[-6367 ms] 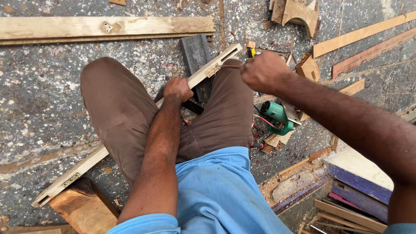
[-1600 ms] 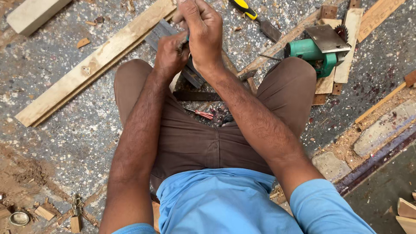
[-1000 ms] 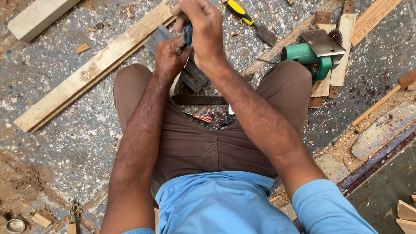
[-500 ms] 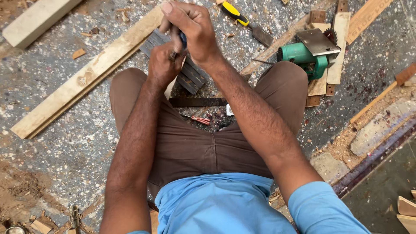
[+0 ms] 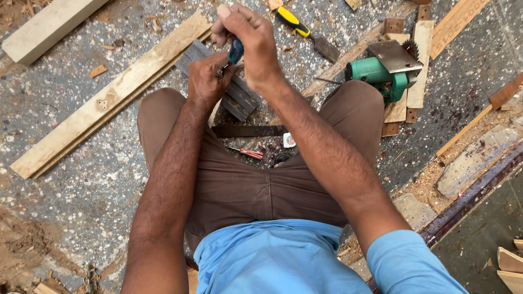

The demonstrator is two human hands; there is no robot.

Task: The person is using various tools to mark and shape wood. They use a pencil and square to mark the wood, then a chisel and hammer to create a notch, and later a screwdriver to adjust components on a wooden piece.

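I squat over a speckled floor. My right hand (image 5: 248, 41) is closed around the blue handle of a screwdriver (image 5: 235, 51), held upright with its tip pointing down. My left hand (image 5: 208, 79) is clenched just below it, at the screwdriver's tip, pressing on something small that the fingers hide. Both hands are above a dark grey grooved block (image 5: 231, 92) lying on the floor between my knees. A long pale wooden plank (image 5: 109, 98) runs diagonally to the left of the hands.
A green circular saw (image 5: 384, 68) rests on wood strips at the right. A yellow-handled chisel (image 5: 305, 30) lies at the top. A flat metal bar (image 5: 248, 130) and a red small tool (image 5: 248, 153) lie between my legs. A wooden block (image 5: 46, 27) sits top left.
Since the oldest frame I have let go of the long plank and taken up the screwdriver. Over the last second both hands stay at the block, with the right hand shifting slightly on the handle.
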